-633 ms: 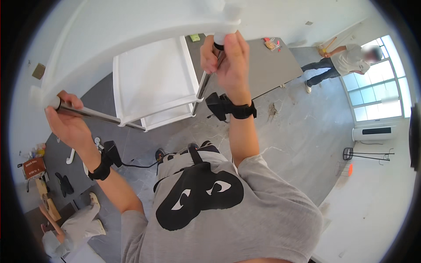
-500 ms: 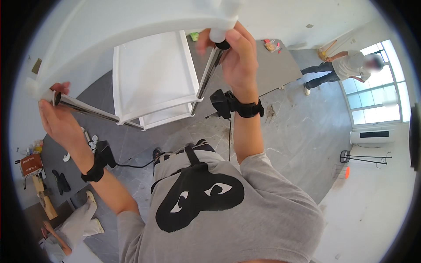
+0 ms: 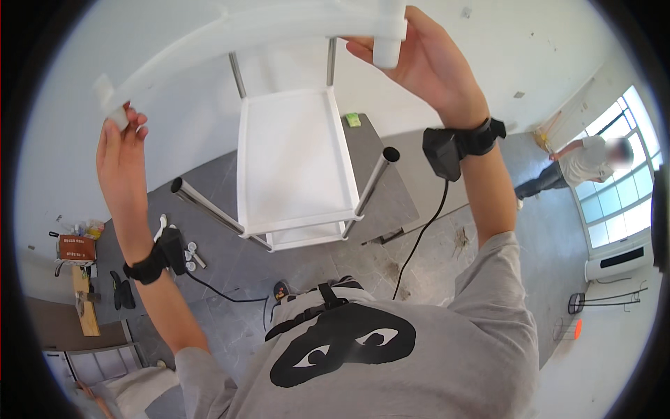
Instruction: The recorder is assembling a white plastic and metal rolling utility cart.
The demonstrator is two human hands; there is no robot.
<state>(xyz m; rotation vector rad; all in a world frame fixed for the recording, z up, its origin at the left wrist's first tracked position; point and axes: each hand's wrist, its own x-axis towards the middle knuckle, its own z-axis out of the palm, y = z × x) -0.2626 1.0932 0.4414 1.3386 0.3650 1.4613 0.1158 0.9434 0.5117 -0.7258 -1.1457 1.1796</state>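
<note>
Overhead, a white plastic shelf tray (image 3: 265, 31) with tubular corner sockets spans both raised hands. Its near left corner sits in the fingers of my left hand (image 3: 122, 160). My right hand (image 3: 447, 70) grips the near right corner, beside the socket (image 3: 386, 53). Below stands a cart with a white shelf (image 3: 296, 160) and a lower shelf (image 3: 307, 236). Two near chrome posts, the left one (image 3: 209, 202) and the right one (image 3: 377, 180), rise with open tops, apart from the tray. Behind the tray's edge, the upper ends of the far posts (image 3: 331, 63) are hidden.
A grey table (image 3: 433, 167) stands right of the cart, with a green packet (image 3: 352, 120) nearby. White plastic parts (image 3: 194, 257) lie on the floor at left. A person (image 3: 593, 160) stands by the window; another person (image 3: 132, 391) is at lower left. Cables hang from my wrist devices.
The tray has risen off the two near posts, whose tops now show. Both hands have moved with it, the right hand outward to the right. The cart appears lower and further right in view.
</note>
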